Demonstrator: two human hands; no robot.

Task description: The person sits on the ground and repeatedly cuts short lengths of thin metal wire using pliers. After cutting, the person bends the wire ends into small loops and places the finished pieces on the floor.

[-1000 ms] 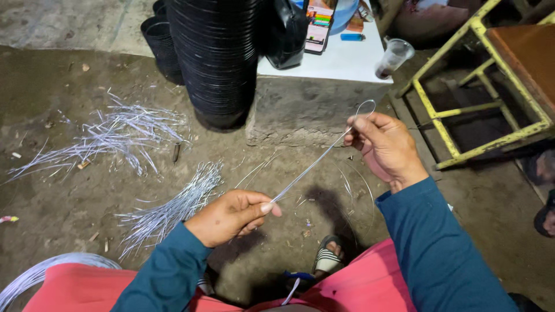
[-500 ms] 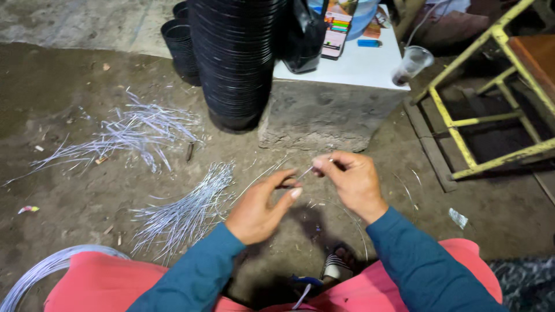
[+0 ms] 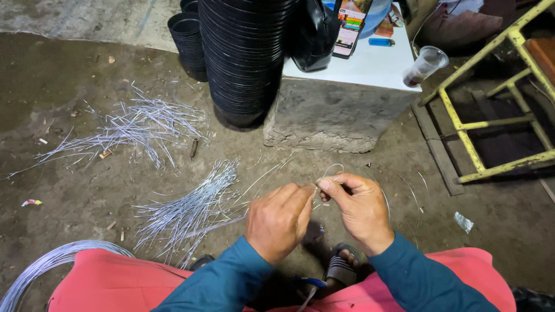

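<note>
One thin silvery wire (image 3: 324, 176), bent into small loop, sits low centre between both hands over dirt floor (image 3: 69, 75). Cut wire pile (image 3: 185, 211) just left, another bunch (image 3: 127, 130) further out, black pot stack (image 3: 245, 58) and concrete block (image 3: 335, 115) behind. Left hand (image 3: 280, 219) and right hand (image 3: 358, 208) both closed, fingertips pinching wire.

Left hand (image 3: 280, 219) and right hand (image 3: 359, 209) held close together at centre, fingertips pinched and nearly touching, forearms angled inward, sleeves teal.
</note>
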